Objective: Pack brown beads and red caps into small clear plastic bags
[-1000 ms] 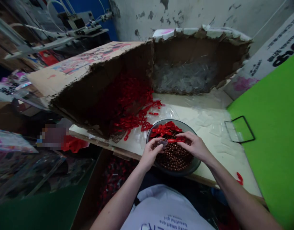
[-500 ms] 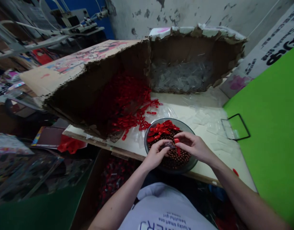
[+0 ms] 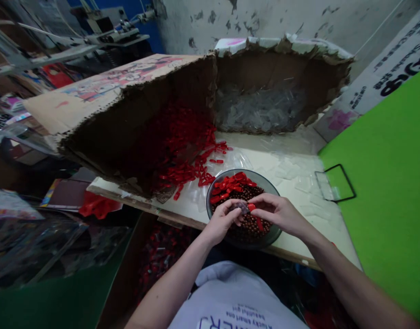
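The pale counter [image 3: 333, 224] held a bowl [image 3: 267, 183]. Over it, my left fingers [image 3: 226, 205] pinched a clear piece [image 3: 243, 208], my right fingers [image 3: 266, 198] a red piece [image 3: 251, 207]; both looked light, slippery, best held by the sides.

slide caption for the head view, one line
Left hand pinching a clear plastic piece, right hand a red plastic piece, over a bowl of brown beads.

Rear: grey wall [image 3: 278, 20], paint flaking. Right: bright green panel [image 3: 388, 173], adjoining a white board [image 3: 367, 87] with black lettering. Upper left, as I observe: metal-framed machine [image 3: 105, 39], beside a blue surface [image 3: 158, 42].
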Demonstrator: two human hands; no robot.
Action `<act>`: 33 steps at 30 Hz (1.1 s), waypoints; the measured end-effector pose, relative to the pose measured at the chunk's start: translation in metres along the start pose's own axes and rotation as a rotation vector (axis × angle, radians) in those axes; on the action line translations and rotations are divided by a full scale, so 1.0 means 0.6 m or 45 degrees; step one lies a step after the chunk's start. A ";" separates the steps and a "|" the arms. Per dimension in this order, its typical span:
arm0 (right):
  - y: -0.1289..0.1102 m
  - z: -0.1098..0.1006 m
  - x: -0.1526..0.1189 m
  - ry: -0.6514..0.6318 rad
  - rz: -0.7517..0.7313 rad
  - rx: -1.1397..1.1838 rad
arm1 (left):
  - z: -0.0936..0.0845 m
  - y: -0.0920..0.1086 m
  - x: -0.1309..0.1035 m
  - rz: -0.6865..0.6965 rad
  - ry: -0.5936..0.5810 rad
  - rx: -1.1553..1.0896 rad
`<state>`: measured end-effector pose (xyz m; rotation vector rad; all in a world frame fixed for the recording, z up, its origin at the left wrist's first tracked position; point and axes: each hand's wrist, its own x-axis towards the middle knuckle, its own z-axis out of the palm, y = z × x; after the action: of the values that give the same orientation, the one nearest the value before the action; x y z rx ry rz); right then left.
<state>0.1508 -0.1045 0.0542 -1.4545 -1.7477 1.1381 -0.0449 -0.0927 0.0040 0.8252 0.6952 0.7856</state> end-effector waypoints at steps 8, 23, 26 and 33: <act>-0.011 -0.005 -0.009 0.118 0.040 0.125 | 0.006 0.002 -0.005 -0.171 -0.084 -0.451; -0.032 -0.002 -0.013 0.143 -0.070 -0.141 | 0.013 -0.005 -0.007 -0.058 -0.095 -0.144; -0.027 -0.001 -0.012 0.121 -0.060 -0.128 | 0.014 -0.004 -0.011 -0.026 -0.089 -0.025; -0.017 0.024 -0.022 0.156 -0.059 -0.111 | 0.024 0.016 -0.027 0.090 0.010 0.327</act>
<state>0.1369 -0.1210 0.0577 -1.4941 -1.7551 0.9394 -0.0453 -0.1073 0.0228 1.0845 0.7876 0.7723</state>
